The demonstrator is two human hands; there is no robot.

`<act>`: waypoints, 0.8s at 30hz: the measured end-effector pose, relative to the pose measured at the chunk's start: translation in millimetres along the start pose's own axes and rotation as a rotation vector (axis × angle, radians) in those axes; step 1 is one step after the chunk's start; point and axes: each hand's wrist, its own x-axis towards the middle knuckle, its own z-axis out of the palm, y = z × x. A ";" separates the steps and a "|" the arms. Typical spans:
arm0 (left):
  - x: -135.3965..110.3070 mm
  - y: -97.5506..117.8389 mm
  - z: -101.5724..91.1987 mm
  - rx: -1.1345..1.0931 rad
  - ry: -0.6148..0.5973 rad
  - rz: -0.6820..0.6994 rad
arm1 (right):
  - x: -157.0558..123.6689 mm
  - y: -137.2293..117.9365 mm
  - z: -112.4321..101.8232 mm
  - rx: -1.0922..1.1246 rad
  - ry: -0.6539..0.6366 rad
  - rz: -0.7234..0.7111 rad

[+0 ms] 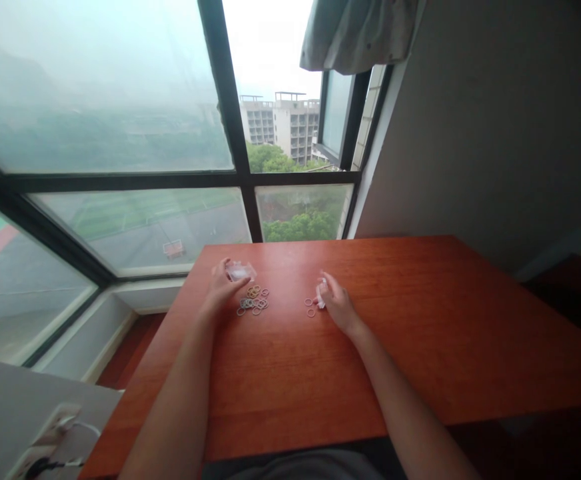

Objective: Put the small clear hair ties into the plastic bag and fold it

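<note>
A reddish wooden table (pixel 420 347) stands by a large window. My left hand (pixel 223 285) is closed around a small clear plastic bag (pixel 240 271) near the table's far left edge. Just below that hand lies a pile of several small rings (pixel 253 301), pale and tan. My right hand (pixel 334 301) rests on the table to the right, its fingers pinched on a small white or clear item (pixel 320 293) that I cannot make out. A few loose rings (pixel 310 307) lie just left of that hand.
A black-framed window (pixel 235 133) fills the far side, with a curtain (pixel 355 33) bunched at the top. A grey wall (pixel 495 120) is on the right. A white power strip with plugged cables (pixel 50 437) sits at lower left.
</note>
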 end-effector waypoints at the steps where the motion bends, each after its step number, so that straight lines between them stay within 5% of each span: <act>1: 0.9 -0.8 -0.1 0.085 0.012 0.015 | 0.9 0.8 -1.2 -0.004 0.017 0.020; 6: -1.2 7.6 3.7 0.266 -0.006 0.078 | 6.7 9.0 -7.6 -0.038 0.114 0.064; 12: -4.9 12.2 11.9 0.305 -0.098 0.164 | 10.2 13.6 -17.1 -0.463 0.280 0.031; 15: -6.3 15.8 10.5 0.303 -0.060 0.197 | 12.0 16.5 -17.8 -0.475 0.306 0.024; 21: -18.1 43.7 14.7 0.338 0.043 0.216 | 12.6 20.7 -6.9 -0.127 -0.056 -0.120; 24: -32.3 63.9 30.2 0.295 -0.050 0.296 | 11.2 18.1 -6.2 -0.133 -0.088 -0.205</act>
